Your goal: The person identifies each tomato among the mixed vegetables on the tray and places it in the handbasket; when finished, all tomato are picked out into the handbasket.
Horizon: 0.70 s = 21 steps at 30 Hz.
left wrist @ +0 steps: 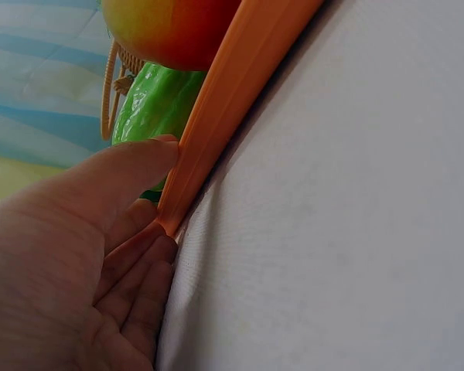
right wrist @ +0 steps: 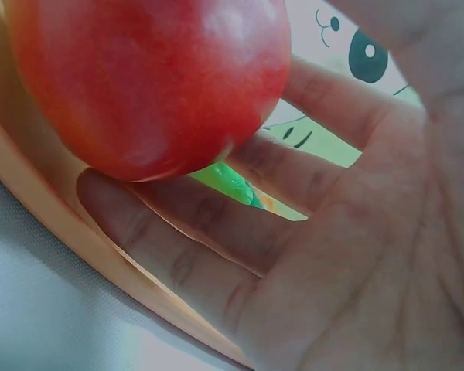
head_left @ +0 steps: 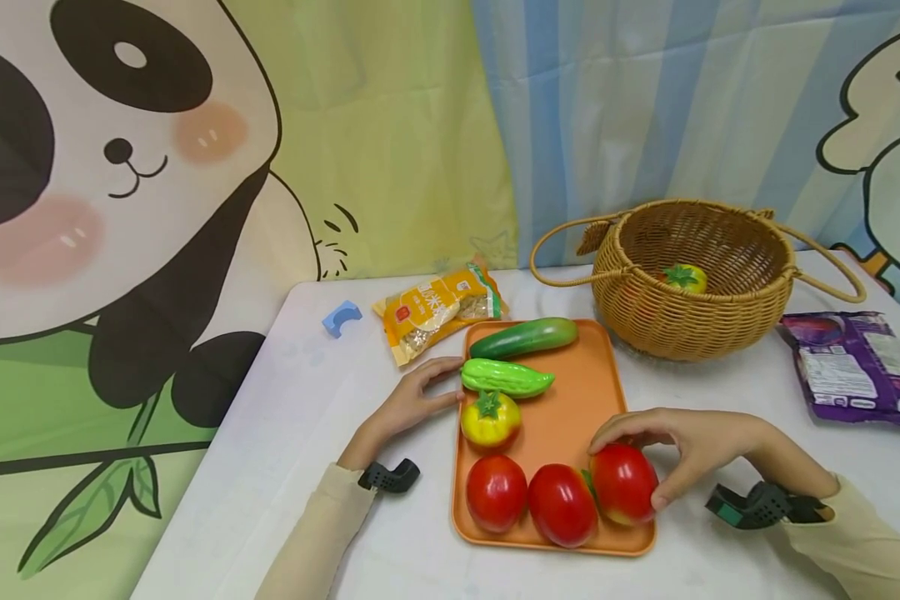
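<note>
My right hand (head_left: 678, 446) grips a red tomato (head_left: 624, 483) between thumb and fingers at the right side of an orange tray (head_left: 570, 417). In the right wrist view the fingers curve round the tomato (right wrist: 155, 85) just over the tray. Two more red tomatoes (head_left: 497, 493) sit in a row to its left. Behind them lie a yellow tomato (head_left: 491, 419) with a green top, a bright green bitter melon (head_left: 507, 377) and a dark green cucumber (head_left: 525, 337). My left hand (head_left: 412, 404) rests its thumb and fingertips on the tray's left outer edge, fingers relaxed.
A wicker basket (head_left: 690, 321) behind the tray holds a yellow-and-red tomato (head_left: 684, 278). A yellow food packet (head_left: 442, 308) and a blue arched block (head_left: 342, 317) lie at the back left. Right of the basket is a purple packet (head_left: 855, 367). Printed curtains hang behind the table.
</note>
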Tool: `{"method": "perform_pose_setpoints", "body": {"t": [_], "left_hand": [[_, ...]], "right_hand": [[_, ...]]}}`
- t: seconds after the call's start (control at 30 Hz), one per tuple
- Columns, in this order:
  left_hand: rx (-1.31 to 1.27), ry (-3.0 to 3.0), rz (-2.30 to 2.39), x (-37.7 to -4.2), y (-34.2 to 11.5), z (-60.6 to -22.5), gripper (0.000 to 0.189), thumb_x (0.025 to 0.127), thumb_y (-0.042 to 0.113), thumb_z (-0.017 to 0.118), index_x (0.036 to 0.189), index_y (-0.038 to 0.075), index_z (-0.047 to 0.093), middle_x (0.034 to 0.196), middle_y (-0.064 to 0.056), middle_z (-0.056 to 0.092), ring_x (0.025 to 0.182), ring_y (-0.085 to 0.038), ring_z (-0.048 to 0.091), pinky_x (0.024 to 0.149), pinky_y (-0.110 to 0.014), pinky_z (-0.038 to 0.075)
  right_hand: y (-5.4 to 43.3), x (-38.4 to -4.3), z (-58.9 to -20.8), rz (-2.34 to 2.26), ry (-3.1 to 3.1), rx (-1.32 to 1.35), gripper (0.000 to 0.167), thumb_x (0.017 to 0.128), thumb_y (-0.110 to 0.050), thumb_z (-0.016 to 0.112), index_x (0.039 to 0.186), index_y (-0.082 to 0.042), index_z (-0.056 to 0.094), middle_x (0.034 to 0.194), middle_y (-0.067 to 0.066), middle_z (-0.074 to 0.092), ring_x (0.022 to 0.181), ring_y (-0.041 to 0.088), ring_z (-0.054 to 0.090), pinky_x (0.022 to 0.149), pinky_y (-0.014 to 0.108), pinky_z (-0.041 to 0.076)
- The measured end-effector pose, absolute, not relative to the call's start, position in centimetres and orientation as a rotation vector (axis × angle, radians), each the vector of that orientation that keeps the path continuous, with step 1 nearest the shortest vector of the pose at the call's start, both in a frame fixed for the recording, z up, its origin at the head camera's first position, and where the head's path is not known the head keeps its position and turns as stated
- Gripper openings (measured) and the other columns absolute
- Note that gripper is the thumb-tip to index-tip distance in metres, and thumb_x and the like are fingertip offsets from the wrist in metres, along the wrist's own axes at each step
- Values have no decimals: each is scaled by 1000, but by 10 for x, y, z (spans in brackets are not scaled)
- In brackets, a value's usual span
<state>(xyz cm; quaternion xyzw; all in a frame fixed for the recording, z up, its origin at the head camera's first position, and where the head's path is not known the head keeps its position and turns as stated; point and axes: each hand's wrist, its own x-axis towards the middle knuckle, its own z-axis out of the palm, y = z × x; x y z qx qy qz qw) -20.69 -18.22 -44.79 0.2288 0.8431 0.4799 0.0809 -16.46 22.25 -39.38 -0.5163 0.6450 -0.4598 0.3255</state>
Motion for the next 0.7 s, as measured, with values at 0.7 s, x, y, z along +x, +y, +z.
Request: {"method": "perform_pose_setpoints", "body": {"t": [0.7], "left_hand": [[710, 2477, 1473, -190, -174, -416, 51, 90, 5, 69, 137, -2, 52, 144, -18, 49, 135, -32, 45, 114, -45, 34]], "right_hand": [[234, -171, -386, -1300, 1683, -1505, 70, 79, 12, 72, 142, 1, 42, 142, 12, 49, 131, 15, 45, 104, 29, 46]]}}
